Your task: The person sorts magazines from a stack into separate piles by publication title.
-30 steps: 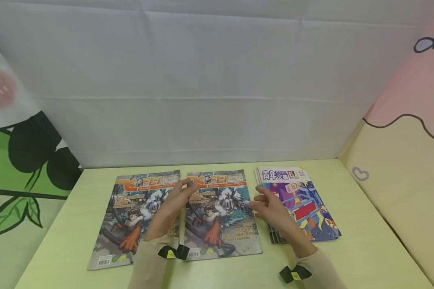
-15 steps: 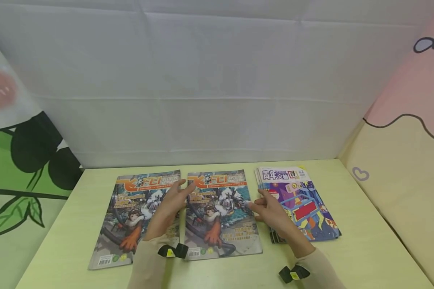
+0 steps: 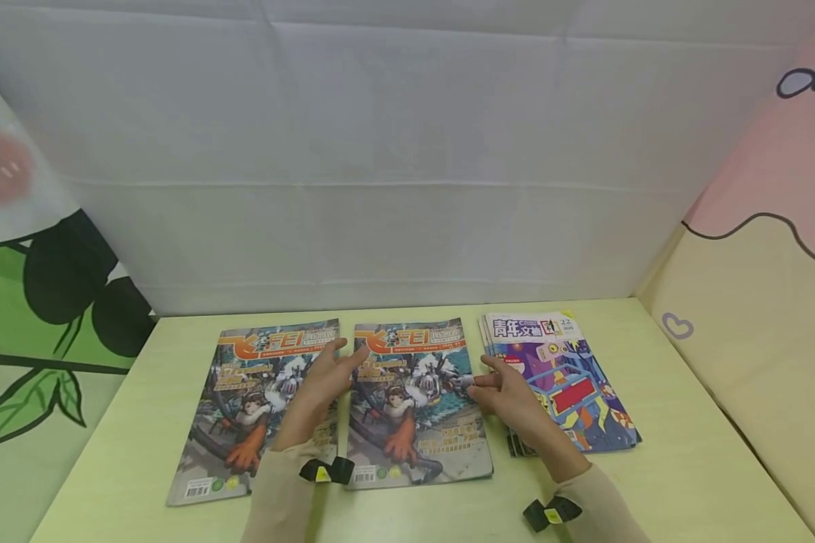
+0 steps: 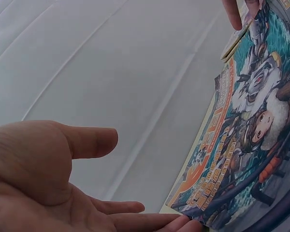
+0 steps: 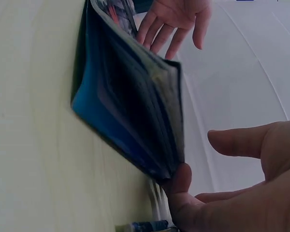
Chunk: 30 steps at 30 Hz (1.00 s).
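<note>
My left hand [image 3: 315, 392] hovers over the right side of the left magazine [image 3: 241, 422]; its fingertips touch the left edge of the middle magazine [image 3: 417, 411]. Both magazines show the same robot-and-girl cover. At the middle magazine's right edge is my right hand [image 3: 516, 403], bent fingers against the edge. Seen from the right wrist, the right thumb [image 5: 237, 141] stands apart from the magazine [image 5: 135, 116], whose pages gape along that side. In the left wrist view, the left thumb [image 4: 94, 141] is also raised clear of the cover.
On the right lies a slightly fanned stack of purple magazines [image 3: 570, 392], partly behind my right hand. A pale yellow table [image 3: 693, 452] carries everything. White cloth [image 3: 407, 188] rises at its back edge, with a printed panel [image 3: 754, 324] on the right.
The middle magazine has shifted very slightly, its lower right edge now a little raised. My right fingers have closed in on its right edge; the left hand has barely moved.
</note>
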Tool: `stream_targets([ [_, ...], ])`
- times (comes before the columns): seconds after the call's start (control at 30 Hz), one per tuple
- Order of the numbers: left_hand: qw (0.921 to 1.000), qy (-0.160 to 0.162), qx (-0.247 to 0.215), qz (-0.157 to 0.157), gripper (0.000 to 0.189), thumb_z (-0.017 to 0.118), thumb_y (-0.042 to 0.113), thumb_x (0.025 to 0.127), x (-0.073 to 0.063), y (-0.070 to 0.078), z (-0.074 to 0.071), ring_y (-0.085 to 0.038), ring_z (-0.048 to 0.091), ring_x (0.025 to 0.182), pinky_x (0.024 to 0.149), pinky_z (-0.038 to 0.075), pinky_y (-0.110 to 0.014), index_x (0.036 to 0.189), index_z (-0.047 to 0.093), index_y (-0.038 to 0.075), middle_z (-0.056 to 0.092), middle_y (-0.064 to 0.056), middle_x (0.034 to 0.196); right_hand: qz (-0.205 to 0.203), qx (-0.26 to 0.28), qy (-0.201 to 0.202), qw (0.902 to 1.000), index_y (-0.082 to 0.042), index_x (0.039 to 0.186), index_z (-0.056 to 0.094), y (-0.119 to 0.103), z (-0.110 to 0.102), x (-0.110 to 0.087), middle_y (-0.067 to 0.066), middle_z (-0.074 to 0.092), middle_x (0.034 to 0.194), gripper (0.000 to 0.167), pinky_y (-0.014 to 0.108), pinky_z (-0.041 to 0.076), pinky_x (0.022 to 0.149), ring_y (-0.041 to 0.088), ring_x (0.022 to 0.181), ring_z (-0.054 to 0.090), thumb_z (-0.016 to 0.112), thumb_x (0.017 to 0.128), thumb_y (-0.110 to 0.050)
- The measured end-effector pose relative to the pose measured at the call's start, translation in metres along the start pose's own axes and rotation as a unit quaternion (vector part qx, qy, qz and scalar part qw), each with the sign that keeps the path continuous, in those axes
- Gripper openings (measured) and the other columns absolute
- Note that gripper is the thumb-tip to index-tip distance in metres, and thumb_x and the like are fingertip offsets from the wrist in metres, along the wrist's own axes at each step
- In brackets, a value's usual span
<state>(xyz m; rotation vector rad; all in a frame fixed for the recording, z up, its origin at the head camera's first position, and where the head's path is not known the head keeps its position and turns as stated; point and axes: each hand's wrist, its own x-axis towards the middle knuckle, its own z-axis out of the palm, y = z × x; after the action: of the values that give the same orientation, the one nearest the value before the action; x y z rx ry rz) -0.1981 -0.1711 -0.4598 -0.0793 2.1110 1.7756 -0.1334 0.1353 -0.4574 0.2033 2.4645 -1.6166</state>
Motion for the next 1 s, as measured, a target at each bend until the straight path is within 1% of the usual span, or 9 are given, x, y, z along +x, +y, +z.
stream_targets([
  [0.2,1.0000,0.001,0.004,-0.004,0.080,0.056,0.032,0.117,0.002,-0.001,0.001,-0.057,0.037,0.156,0.126,0.039,-0.065,0.174,0.013,-0.004,0.026,-0.038,0.174,0.017,0.022,-0.002,0.9996,0.005,0.170,0.033,0.001,0.004,0.002,0.033,0.062,0.150,0.078,0.059,0.057,0.109,0.043,0.128,0.069,0.074,0.105,-0.009],
  [0.33,1.0000,0.000,0.005,-0.004,0.079,0.055,0.032,0.118,0.002,-0.002,0.001,-0.058,0.038,0.155,0.126,0.040,-0.065,0.174,0.013,-0.003,0.026,-0.038,0.173,0.014,0.033,0.000,0.9994,0.001,0.171,0.033,0.003,0.006,0.001,0.032,0.058,0.154,0.081,0.065,0.050,0.117,0.048,0.140,0.060,0.076,0.103,-0.007],
  [0.43,1.0000,0.001,0.005,-0.001,0.079,0.055,0.031,0.118,0.001,-0.002,0.000,-0.058,0.038,0.155,0.125,0.040,-0.066,0.174,0.013,-0.004,0.028,-0.039,0.172,0.002,0.035,0.000,0.9994,-0.001,0.172,0.032,0.002,0.007,0.000,0.033,0.055,0.157,0.082,0.067,0.047,0.119,0.053,0.148,0.052,0.076,0.103,-0.007],
  [0.57,1.0000,0.003,0.002,0.004,0.076,0.055,0.027,0.118,0.000,-0.002,0.001,-0.057,0.037,0.156,0.125,0.041,-0.066,0.173,0.014,-0.006,0.031,-0.039,0.170,-0.019,0.027,0.000,0.9995,-0.001,0.173,0.031,0.003,0.010,-0.001,0.034,0.053,0.156,0.084,0.067,0.051,0.115,0.055,0.145,0.054,0.076,0.102,-0.005],
  [0.67,0.9998,0.001,0.008,0.016,0.070,0.053,0.022,0.118,-0.001,-0.002,0.001,-0.056,0.038,0.155,0.125,0.041,-0.066,0.172,0.018,-0.008,0.034,-0.039,0.169,-0.033,0.016,0.012,0.9992,0.000,0.171,0.035,0.004,0.011,0.001,0.032,0.056,0.151,0.082,0.064,0.054,0.112,0.052,0.139,0.059,0.077,0.101,-0.001],
  [0.73,0.9995,-0.002,0.020,0.026,0.066,0.051,0.018,0.118,-0.002,-0.003,0.001,-0.057,0.040,0.154,0.124,0.042,-0.066,0.171,0.022,-0.009,0.036,-0.040,0.167,-0.041,0.007,0.025,0.9988,0.001,0.169,0.039,0.005,0.011,0.001,0.031,0.059,0.146,0.078,0.062,0.057,0.110,0.049,0.134,0.063,0.076,0.100,0.003],
  [0.87,0.9991,-0.003,0.031,0.030,0.058,0.050,0.014,0.118,-0.002,-0.005,0.001,-0.056,0.043,0.152,0.122,0.044,-0.066,0.168,0.032,-0.007,0.037,-0.037,0.166,-0.048,-0.005,0.047,0.9978,0.000,0.166,0.046,0.006,0.010,0.002,0.031,0.065,0.141,0.071,0.056,0.062,0.104,0.046,0.128,0.069,0.073,0.101,0.008],
  [0.93,0.9992,0.001,0.031,0.027,0.055,0.052,0.012,0.117,-0.002,-0.006,0.001,-0.054,0.045,0.151,0.121,0.046,-0.065,0.167,0.037,-0.005,0.039,-0.035,0.166,-0.051,-0.008,0.049,0.9975,-0.001,0.164,0.049,0.007,0.009,0.003,0.032,0.066,0.142,0.067,0.055,0.063,0.103,0.046,0.128,0.069,0.071,0.102,0.008],
  [1.0,0.9991,0.004,0.034,0.026,0.051,0.053,0.009,0.116,-0.001,-0.007,0.001,-0.053,0.048,0.149,0.121,0.047,-0.064,0.164,0.043,-0.004,0.042,-0.034,0.165,-0.054,-0.010,0.041,0.9977,0.000,0.161,0.054,0.008,0.008,0.004,0.033,0.066,0.144,0.061,0.055,0.062,0.105,0.047,0.130,0.069,0.070,0.103,0.009],
])
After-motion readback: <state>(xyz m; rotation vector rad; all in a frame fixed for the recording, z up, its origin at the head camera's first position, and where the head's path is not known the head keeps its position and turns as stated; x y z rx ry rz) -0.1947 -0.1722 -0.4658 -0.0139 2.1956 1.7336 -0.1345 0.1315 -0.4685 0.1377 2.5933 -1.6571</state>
